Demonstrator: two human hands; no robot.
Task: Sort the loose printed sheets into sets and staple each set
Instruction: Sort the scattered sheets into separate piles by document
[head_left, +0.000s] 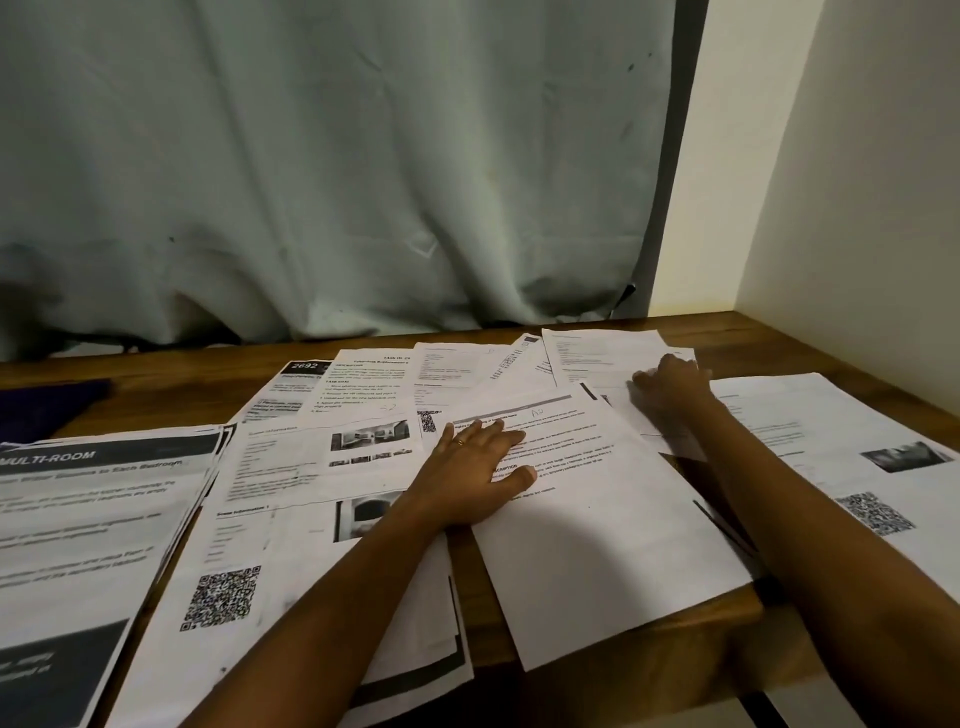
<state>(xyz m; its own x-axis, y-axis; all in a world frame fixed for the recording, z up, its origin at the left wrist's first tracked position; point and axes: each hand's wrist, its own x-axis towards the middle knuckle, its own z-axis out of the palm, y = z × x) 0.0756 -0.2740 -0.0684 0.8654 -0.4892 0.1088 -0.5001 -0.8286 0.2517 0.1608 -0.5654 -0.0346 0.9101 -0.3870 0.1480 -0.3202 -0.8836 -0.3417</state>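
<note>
Several loose printed sheets lie scattered over a wooden table (524, 654). My left hand (475, 475) lies flat, fingers spread, pressing on a text sheet (597, 530) that overhangs the table's front edge. My right hand (672, 387) reaches to the far right, fingers resting on a white sheet (597, 353) near the back; its fingertips are blurred. A stack with a dark "MULTI-ROOM" header (88, 519) sits at the left. Sheets with QR codes lie at front left (223, 597) and at the right (878, 514). No stapler is visible.
A pale green curtain (337, 166) hangs behind the table. A cream wall (857, 182) closes the right side. A dark blue cloth (47, 402) lies at the far left of the table. The front table edge runs below the overhanging sheets.
</note>
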